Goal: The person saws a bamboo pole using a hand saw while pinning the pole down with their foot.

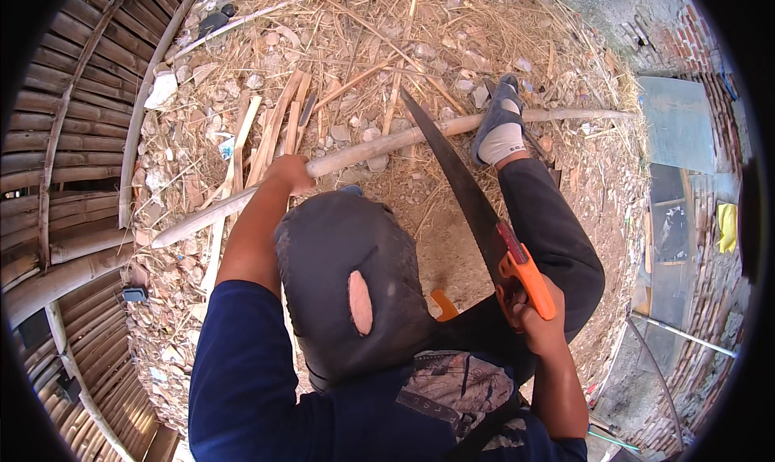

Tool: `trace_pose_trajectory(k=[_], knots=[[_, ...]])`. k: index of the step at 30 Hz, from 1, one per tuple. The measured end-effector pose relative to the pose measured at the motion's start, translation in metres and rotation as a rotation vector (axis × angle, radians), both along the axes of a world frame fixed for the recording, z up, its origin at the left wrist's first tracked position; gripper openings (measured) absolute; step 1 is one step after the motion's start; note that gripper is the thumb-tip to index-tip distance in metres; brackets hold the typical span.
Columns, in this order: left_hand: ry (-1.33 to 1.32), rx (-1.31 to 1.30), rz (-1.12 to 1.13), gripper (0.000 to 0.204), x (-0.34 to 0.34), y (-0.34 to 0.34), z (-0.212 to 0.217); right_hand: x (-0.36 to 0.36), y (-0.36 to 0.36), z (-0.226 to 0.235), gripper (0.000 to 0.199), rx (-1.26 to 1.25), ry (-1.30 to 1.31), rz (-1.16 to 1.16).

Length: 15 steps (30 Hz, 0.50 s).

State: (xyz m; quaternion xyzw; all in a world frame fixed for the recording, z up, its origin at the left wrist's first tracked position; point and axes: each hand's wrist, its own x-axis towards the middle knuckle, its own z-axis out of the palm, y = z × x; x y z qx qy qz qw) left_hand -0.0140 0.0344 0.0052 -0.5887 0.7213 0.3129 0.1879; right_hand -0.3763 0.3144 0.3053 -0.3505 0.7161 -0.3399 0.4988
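Note:
A long, pale wooden pole lies slantwise across the ground in front of me. My left hand is closed round it, left of the middle; the underside of the grip is hidden. My right hand grips the orange handle of a handsaw. The saw's dark blade points up and away to the left, and its tip overlaps the pole in the picture; whether it touches cannot be told. My sandalled right foot is at the pole, right of the blade.
My bent left knee, in dark trousers with a hole, fills the middle. Split wood strips lie beyond my left hand on straw and rubble. Slatted bamboo walling stands at left, a brick wall at right. An orange curved piece shows beside my knee.

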Motion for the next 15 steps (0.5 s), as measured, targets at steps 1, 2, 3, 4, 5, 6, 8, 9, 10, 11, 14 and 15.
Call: trace_pose_trajectory(k=[1,2,3,4,5,6,8,9,10,11,14,15], knots=[[-0.007,-0.009,0.021,0.044,-0.005,0.007,0.0,0.001,0.002,-0.003,0.011,-0.003,0.006,-0.004],[-0.013,-0.026,0.042,0.043,-0.009,0.01,0.004,0.001,0.003,-0.004,0.011,-0.014,0.012,-0.009],[-0.022,-0.041,0.061,0.042,-0.011,0.012,0.007,0.002,0.002,-0.006,0.012,-0.028,0.021,-0.006],[-0.031,-0.056,0.079,0.041,-0.012,0.015,0.009,0.005,0.001,-0.007,0.013,-0.042,0.03,-0.002],[-0.043,-0.07,0.095,0.04,-0.012,0.018,0.01,0.006,-0.001,-0.009,0.014,-0.054,0.037,-0.001],[-0.042,-0.091,0.105,0.04,-0.012,0.021,0.009,0.004,-0.003,-0.009,0.012,-0.033,0.026,0.005],[-0.045,-0.129,0.121,0.039,-0.013,0.028,0.005,-0.001,-0.008,-0.012,0.008,0.014,0.0,0.014],[-0.049,-0.125,0.108,0.038,-0.013,0.025,0.006,-0.001,-0.01,-0.018,0.007,-0.002,-0.009,0.013],[-0.053,-0.121,0.095,0.037,-0.013,0.02,0.008,0.001,-0.011,-0.026,0.007,-0.018,-0.018,0.011],[-0.06,-0.115,0.087,0.037,-0.013,0.019,0.01,0.001,-0.013,-0.034,0.006,-0.031,-0.028,0.014],[-0.09,-0.133,0.069,0.036,-0.016,0.025,0.0,0.001,-0.019,-0.053,0.006,-0.031,-0.079,0.027],[-0.068,-0.168,0.084,0.033,-0.015,0.026,-0.003,0.001,-0.021,-0.06,0.006,-0.051,-0.083,0.033]])
